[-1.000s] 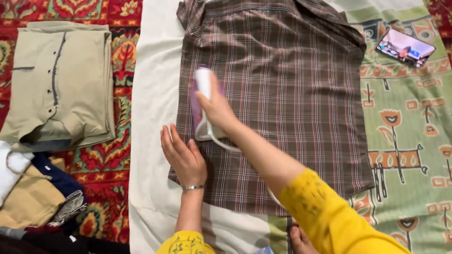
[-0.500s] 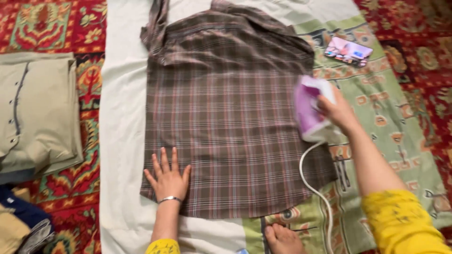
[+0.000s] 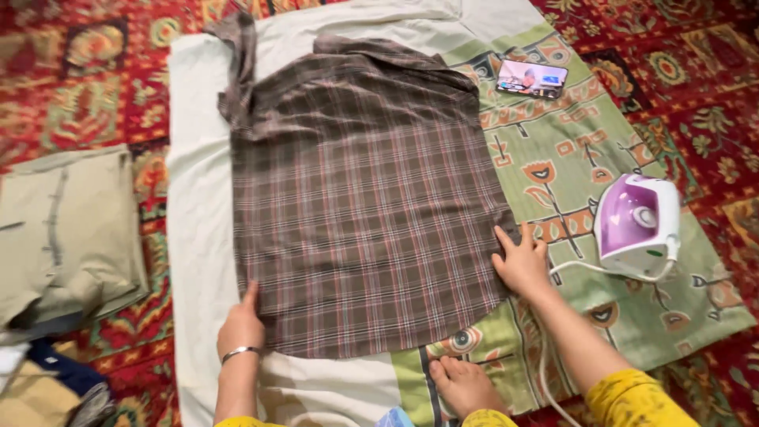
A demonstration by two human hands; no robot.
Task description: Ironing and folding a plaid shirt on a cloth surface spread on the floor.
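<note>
Head view, plaid shirt, left hand fingers tucked under

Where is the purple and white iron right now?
In the head view, the iron stands on the green patterned cloth at the right, beside the right hand that rests on the plaid shirt's edge.

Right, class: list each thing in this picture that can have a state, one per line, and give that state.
Plaid shirt: spread flat on the white sheet, collar away from the person.
Iron: set down on the green mat, not held.
Phone: lying flat, screen lit.
Beige garment: folded on the red carpet.
Left hand: at the shirt's lower left corner.
Right hand: fingers on the shirt's right edge.
</note>
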